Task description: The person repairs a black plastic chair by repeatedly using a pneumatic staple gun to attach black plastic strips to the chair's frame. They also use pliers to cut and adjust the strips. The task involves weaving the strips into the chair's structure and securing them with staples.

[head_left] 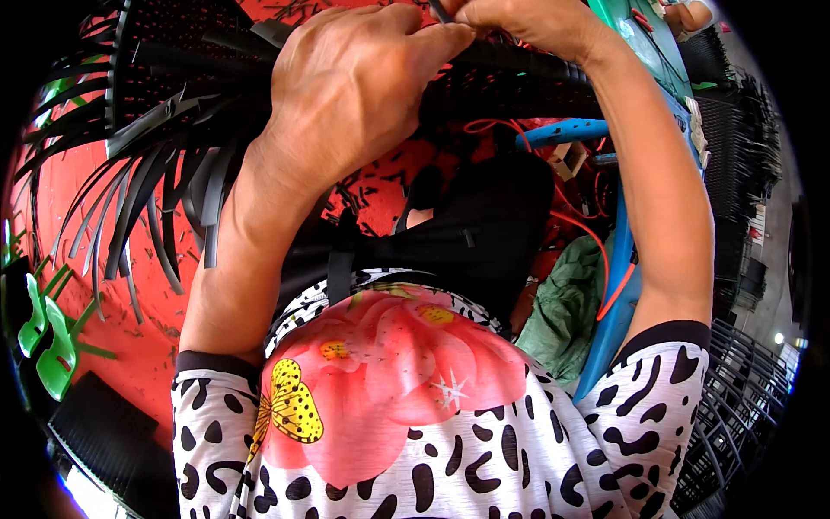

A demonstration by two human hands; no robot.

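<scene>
Close together at the top edge, my left hand (350,82) and my right hand (536,26) are both closed around a short dark strip (440,10). Their fingertips almost meet, and part of the right fingers is cut off by the frame edge. Beneath the hands lies black woven work (510,86) made of flat plastic strips, resting across my lap and knees. On the left it widens into a perforated woven panel (194,60). Long loose black strips (138,208) fan out and hang down from that panel.
Cut black scraps litter the red floor (164,346). Green plastic chairs (56,346) stand at the far left. To the right are a blue frame (609,337), an orange-red hose (605,277) and a green sack (566,298). Stacked black woven pieces (735,156) line the right side.
</scene>
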